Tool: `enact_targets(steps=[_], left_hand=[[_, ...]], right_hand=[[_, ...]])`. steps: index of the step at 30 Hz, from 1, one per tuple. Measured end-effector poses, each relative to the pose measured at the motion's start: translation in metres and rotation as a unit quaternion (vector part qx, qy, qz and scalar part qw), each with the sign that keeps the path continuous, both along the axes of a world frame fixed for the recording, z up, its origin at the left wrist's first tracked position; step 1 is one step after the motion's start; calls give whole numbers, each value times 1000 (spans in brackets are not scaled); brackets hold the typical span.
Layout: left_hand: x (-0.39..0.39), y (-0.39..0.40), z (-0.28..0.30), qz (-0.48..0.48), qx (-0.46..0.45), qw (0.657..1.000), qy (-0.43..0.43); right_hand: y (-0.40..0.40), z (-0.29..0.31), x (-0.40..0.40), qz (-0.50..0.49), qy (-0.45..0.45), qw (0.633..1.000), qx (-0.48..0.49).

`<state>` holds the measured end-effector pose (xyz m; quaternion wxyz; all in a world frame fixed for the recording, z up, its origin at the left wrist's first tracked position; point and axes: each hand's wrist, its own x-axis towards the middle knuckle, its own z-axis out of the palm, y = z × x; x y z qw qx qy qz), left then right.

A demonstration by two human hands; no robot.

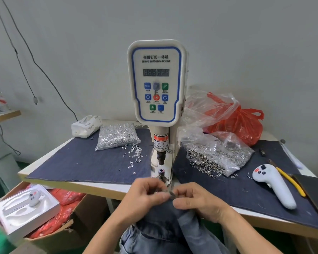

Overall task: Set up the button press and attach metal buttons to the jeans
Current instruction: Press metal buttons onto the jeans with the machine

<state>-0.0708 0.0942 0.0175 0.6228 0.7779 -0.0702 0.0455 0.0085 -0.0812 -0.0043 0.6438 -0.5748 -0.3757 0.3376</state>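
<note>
The white servo button machine (156, 83) stands at the table's middle, its punch (161, 158) above the lower die (161, 172). Just in front of the die, my left hand (147, 195) and my right hand (196, 198) both pinch the top edge of the blue jeans (165, 226), which hang down toward my lap. A small metal piece (172, 194) shows between my fingertips. A bag of silver tacks (117, 136) lies left of the machine, with loose tacks (134, 154) spilled beside it. A bag of metal buttons (217, 156) lies to the right.
Dark denim cloth (84, 162) covers the table. A white handheld controller (275, 186), yellow-handled pliers (290, 182) and a dark flat object (314, 191) lie at right. Red plastic bags (239, 121) sit behind. A tissue pack (86, 125) is back left; a cardboard box (44, 217) stands below left.
</note>
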Motion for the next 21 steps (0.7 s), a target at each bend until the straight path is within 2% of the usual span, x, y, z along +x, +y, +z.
enact_targets(steps=[5,10,17,21], left_hand=[[18,11,7,55,-98,991,71],[37,24,-4,33,-101,980,168],[56,33,-9,87,-97,979,158],[64,29,-14,99,-137,974,153]], right_hand=[[-8,1,10,-48,-22,996,-72],[5,-1,27,-171,91,980,-50],[30,-8,42,-248,126,960,-44],[32,-11,47,-267,144,952,-26]])
